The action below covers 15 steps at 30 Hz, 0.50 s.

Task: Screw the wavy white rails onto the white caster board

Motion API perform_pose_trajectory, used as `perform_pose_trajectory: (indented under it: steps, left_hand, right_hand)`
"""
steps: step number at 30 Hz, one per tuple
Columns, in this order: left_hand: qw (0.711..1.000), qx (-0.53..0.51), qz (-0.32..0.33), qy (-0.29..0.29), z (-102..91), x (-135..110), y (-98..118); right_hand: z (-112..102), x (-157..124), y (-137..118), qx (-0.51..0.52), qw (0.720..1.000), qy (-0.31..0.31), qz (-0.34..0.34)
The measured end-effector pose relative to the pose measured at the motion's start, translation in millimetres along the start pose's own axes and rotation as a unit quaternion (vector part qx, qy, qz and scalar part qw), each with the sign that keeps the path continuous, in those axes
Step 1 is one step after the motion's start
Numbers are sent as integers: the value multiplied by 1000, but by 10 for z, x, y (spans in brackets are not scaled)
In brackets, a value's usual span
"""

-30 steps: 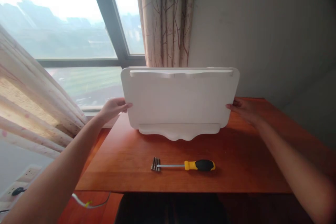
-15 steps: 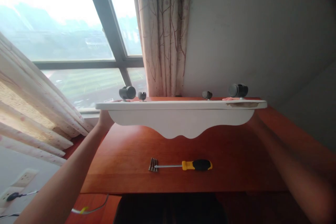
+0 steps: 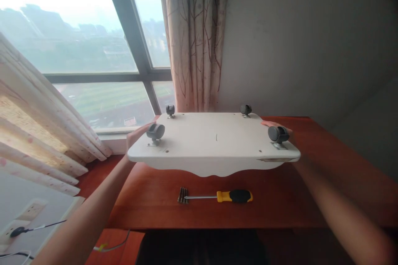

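Observation:
A white board with caster wheels [image 3: 199, 134] is held over the table, its wheeled face upward and a wavy apron hanging along its near side. Dark casters stand at its corners, such as the near-left caster [image 3: 155, 132] and the near-right caster [image 3: 278, 134]. My left hand [image 3: 137, 136] grips the left edge, and my right hand [image 3: 286, 126] grips the right edge; the board hides part of each. A chipped patch marks the near-right edge. In front of it lie a yellow-and-black screwdriver [image 3: 234, 196] and several screws [image 3: 183, 195] by its tip.
The red-brown wooden table [image 3: 149, 215] spreads beneath. A window [image 3: 102, 103] and patterned curtain [image 3: 197, 49] stand behind, with another curtain [image 3: 34, 120] on the left. A power socket [image 3: 29, 211] with a plug and cables is at lower left.
The board has tilted so that its wheeled face turns toward me, and its near edge has come lower. Both hands moved with it. The screwdriver and screws stay on the table.

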<state>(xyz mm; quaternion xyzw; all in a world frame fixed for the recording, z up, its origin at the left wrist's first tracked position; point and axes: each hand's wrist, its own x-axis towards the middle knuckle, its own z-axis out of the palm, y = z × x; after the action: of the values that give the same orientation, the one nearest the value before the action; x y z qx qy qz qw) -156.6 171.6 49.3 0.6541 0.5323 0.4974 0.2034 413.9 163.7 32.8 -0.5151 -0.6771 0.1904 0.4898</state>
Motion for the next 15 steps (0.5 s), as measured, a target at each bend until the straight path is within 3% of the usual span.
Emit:
perform_pose_trajectory:
  steps: [2, 6, 15]
  left_hand:
    - [999, 15, 35, 0, 22, -23, -18]
    - [994, 62, 89, 8, 40, -56, -101]
    - [993, 54, 98, 20, 116, -4, -230]
  right_hand:
    - [17, -35, 39, -57, 995, -1, -87]
    - [36, -67, 220, -119, 978, -2, -172]
    - [156, -80, 418, -159, 968, 16, -194]
